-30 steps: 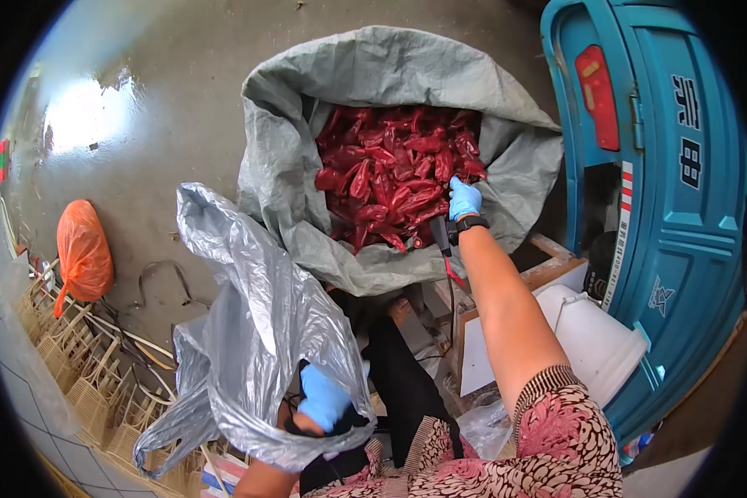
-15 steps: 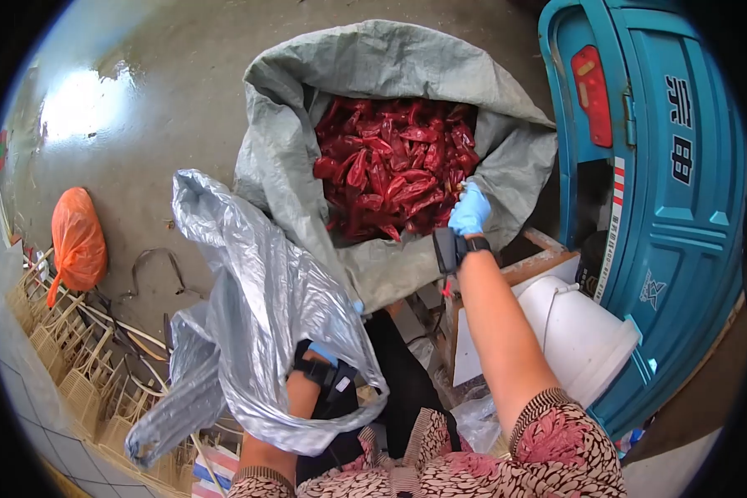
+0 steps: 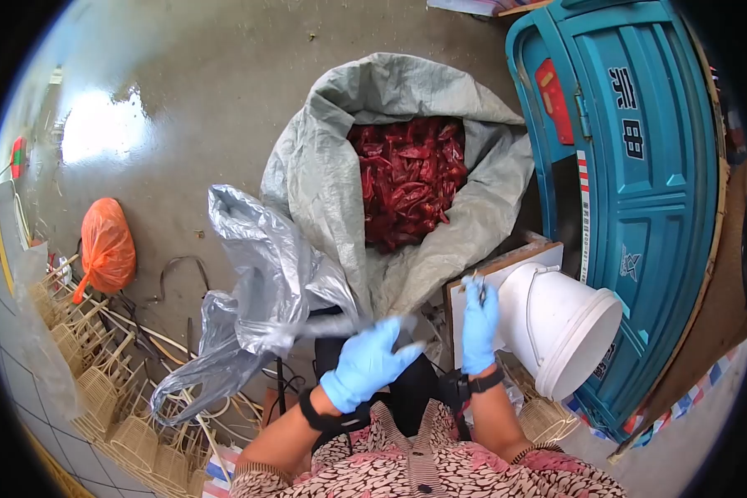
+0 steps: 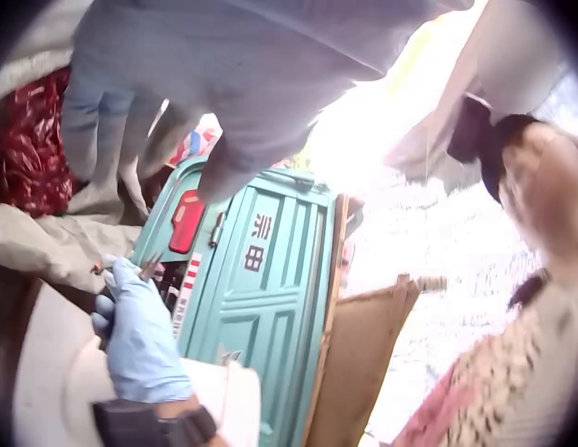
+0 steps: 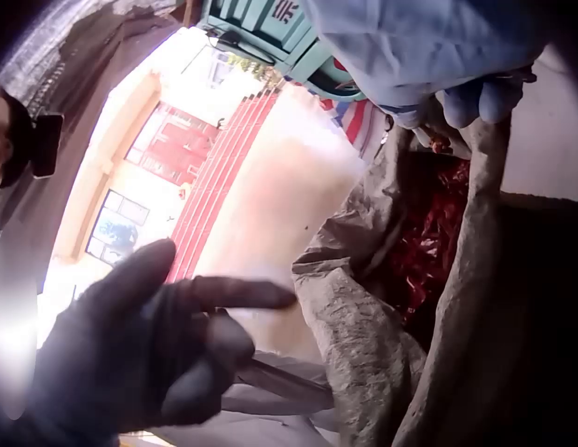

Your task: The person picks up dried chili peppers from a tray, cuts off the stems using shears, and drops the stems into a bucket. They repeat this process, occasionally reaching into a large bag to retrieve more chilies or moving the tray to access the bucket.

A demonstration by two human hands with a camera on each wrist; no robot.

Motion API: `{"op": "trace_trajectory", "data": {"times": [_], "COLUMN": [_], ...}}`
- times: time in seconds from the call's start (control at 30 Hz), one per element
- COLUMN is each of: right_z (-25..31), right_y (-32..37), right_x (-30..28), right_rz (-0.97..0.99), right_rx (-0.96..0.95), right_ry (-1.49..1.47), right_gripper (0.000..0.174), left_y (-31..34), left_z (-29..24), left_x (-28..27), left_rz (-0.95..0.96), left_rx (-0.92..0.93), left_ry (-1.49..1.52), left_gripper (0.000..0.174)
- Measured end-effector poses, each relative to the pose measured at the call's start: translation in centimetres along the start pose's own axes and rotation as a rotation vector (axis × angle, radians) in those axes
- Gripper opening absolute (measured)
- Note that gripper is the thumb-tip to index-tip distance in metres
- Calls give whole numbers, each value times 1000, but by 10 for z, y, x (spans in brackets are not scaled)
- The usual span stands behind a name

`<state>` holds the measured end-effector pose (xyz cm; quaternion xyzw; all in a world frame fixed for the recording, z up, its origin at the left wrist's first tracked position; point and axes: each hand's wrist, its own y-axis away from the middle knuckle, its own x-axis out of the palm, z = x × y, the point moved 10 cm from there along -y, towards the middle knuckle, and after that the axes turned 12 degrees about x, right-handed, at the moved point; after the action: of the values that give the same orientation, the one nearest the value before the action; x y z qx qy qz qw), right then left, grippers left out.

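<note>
My gloved right hand [image 3: 479, 328] is raised in front of the sack beside the bucket, its fingers closed round a small pointed metal tool like scissors [image 4: 151, 266]. A small reddish-brown bit [image 4: 98, 268] shows at its fingertips in the left wrist view. Blurred in the head view, my gloved left hand [image 3: 373, 365] has thumb and index finger stretched out and the others loosely bent, with nothing visible in it. Just beyond it lies a silvery plastic bag [image 3: 261, 257]. Dark red chilli peppers [image 3: 411, 187] fill the grey woven sack [image 3: 324, 174], whose rim is folded outward.
A white bucket [image 3: 519, 311] lies tilted by my right hand, against a teal vehicle panel [image 3: 656, 199]. On the left floor sits a tied orange bag [image 3: 108, 241], near several woven baskets [image 3: 100, 394] and loose cords.
My right hand has drawn back from the peppers at the sack's right edge toward my body. My left hand has come out from the silvery bag and moved right, closer to the right hand.
</note>
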<state>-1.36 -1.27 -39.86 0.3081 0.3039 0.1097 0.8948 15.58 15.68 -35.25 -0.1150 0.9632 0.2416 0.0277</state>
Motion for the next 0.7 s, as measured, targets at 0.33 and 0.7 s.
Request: {"op": "trace_trajectory", "data": {"times": [0.33, 0.7], "right_z": [4, 9], "right_y": [-197, -156], "right_x": [-21, 2], "right_rz": [-179, 106], "right_rx": [84, 329], "right_ry": [327, -598], "right_gripper": [29, 19], "left_y": [-150, -57], "left_z": [114, 151], "left_x": [-148, -250], "left_rz": [-545, -753], "left_rx": [-337, 225], "left_ry": [-379, 766], "left_gripper": [47, 67]}}
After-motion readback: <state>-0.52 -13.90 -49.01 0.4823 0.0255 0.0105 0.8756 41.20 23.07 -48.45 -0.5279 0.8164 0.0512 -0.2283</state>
